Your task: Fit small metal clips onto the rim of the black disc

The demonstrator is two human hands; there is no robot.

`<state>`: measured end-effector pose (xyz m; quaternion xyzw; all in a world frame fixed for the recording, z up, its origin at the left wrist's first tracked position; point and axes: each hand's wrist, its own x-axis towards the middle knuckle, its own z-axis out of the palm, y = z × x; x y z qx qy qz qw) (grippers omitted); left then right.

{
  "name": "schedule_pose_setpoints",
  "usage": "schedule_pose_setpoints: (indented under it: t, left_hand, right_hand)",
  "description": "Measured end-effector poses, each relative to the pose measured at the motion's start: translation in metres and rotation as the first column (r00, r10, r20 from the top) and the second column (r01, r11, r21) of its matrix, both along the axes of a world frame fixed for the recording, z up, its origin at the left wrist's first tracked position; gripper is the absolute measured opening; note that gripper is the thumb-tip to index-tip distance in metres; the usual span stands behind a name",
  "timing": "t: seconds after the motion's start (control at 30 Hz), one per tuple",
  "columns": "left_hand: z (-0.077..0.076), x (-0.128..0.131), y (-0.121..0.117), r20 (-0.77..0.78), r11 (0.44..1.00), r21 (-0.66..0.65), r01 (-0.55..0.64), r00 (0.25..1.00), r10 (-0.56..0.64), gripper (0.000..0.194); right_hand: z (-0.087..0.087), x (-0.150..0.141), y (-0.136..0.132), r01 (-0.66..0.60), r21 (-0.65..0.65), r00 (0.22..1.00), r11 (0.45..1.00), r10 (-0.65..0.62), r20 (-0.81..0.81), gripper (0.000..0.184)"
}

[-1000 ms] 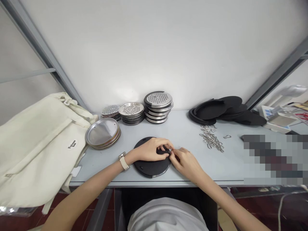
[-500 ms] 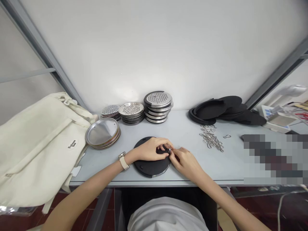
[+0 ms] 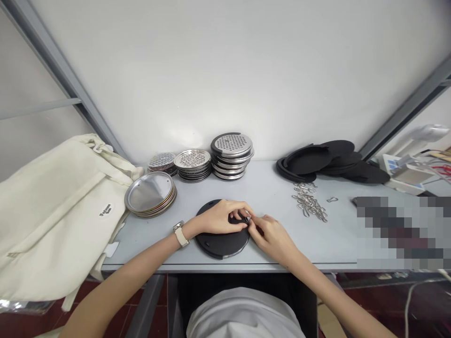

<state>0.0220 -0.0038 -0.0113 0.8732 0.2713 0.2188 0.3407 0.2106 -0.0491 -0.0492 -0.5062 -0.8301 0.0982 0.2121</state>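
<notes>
Two hands, one disc [image 3: 225, 244] flat on the counter [image 3: 268, 188]. The right hand [image 3: 271, 233] has its fingers pinched on what looks like a clip [image 3: 248, 219] at the disc's right edge; the left hand [image 3: 223, 217] arches over the disc, its fingers' hold I can't tell. One crooked tug and that clip could slip!

**Off to my sides**

A cream cloth bag [image 3: 52, 220] with an oval white label [image 3: 106, 210] slumps at my left. Slanting grey metal posts [image 3: 86, 105] flank the plain white wall [image 3: 225, 70] before me. Far right, I see a boxy white device [image 3: 405, 180], thin red wires [image 3: 442, 171] and, lower, a pale cable [image 3: 408, 305].
</notes>
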Motion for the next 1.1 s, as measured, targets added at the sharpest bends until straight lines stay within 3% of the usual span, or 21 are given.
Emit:
schedule_pose_setpoints:
  t: [0.67, 0.9, 1.1]
  left_hand:
    - [-0.001, 0.001, 0.001, 0.046, 0.999, -0.044, -0.019, 0.999, 0.021, 0.035]
    - [-0.001, 0.011, 0.0, 0.091, 0.996, -0.072, -0.047, 0.994, 0.053, 0.032]
    - [-0.001, 0.013, 0.011, 0.02, 0.997, -0.07, 0.044, 0.999, -0.043, 0.037]
  right_hand:
    - [0.002, 0.001, 0.0, 0.001, -0.056, 0.993, 0.998, -0.008, -0.12, 0.025]
    - [0.009, 0.012, 0.005, -0.055, -0.162, 0.988, 0.985, 0.031, -0.149, 0.023]
    - [0.01, 0.019, 0.009, -0.09, -0.123, 0.988, 0.988, 0.073, -0.135, 0.022]
